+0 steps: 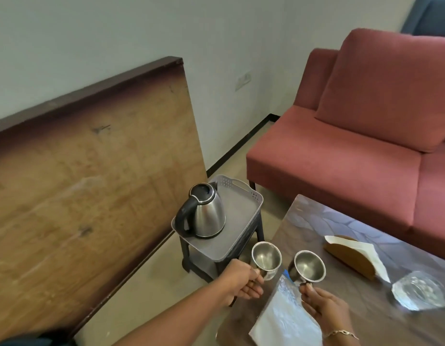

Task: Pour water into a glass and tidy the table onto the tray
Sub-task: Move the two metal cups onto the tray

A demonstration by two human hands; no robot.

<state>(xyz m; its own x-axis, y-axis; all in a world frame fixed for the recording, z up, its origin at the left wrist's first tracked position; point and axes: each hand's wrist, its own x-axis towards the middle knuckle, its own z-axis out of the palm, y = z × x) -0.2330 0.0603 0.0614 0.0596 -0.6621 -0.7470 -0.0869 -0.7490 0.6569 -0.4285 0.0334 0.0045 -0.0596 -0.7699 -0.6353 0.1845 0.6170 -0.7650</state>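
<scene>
My left hand (243,280) grips a steel cup (266,259) by its handle, in the air between the table's left edge and the tray. My right hand (323,304) pinches the handle of a second steel cup (310,267) just above the table. Both cups tilt their mouths toward me, and I see no water in them. A steel kettle (204,213) with a black handle stands on the near left part of the grey tray (251,193), which sits on a small dark stool.
The glossy table (366,308) carries a white napkin with a blue edge (286,318), a wooden napkin holder (351,253) and a clear glass dish (421,292). A red sofa (353,146) stands behind. A wooden board (86,176) leans on the left wall.
</scene>
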